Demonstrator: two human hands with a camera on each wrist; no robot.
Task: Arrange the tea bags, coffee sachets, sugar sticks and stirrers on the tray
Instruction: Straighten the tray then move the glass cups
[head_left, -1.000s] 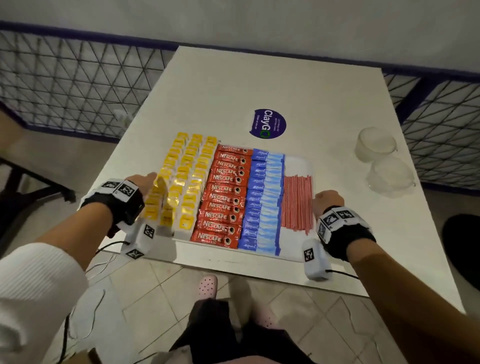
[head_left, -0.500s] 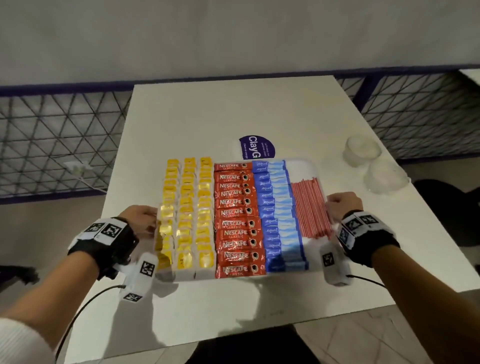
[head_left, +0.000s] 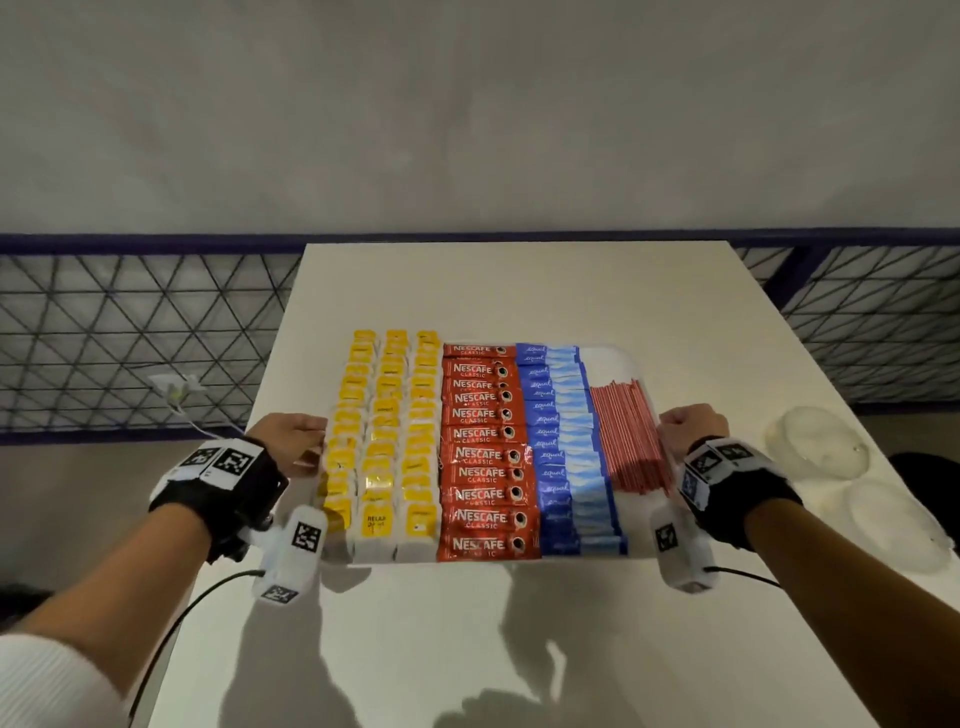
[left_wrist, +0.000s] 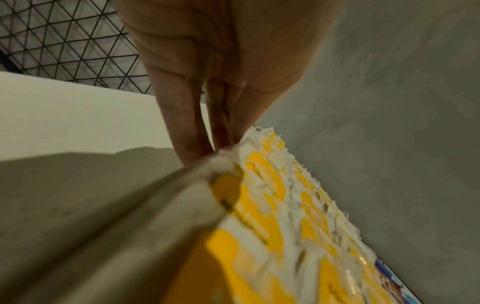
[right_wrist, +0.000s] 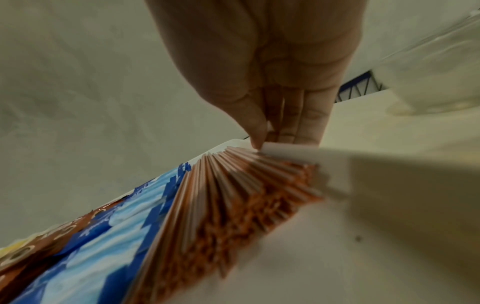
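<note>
Head view: the left hand at nine o'clock and the right hand at three o'clock curl their fingers around the tray edges, held above the surface. Tea bags, coffee sachets, sugar sticks and stirrers fill it.

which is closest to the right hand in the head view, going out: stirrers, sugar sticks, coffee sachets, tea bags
From the right hand:
1. stirrers, right beside it
2. sugar sticks, blue, next leftward
3. coffee sachets, red, tray middle
4. tea bags, yellow, far left edge
</note>
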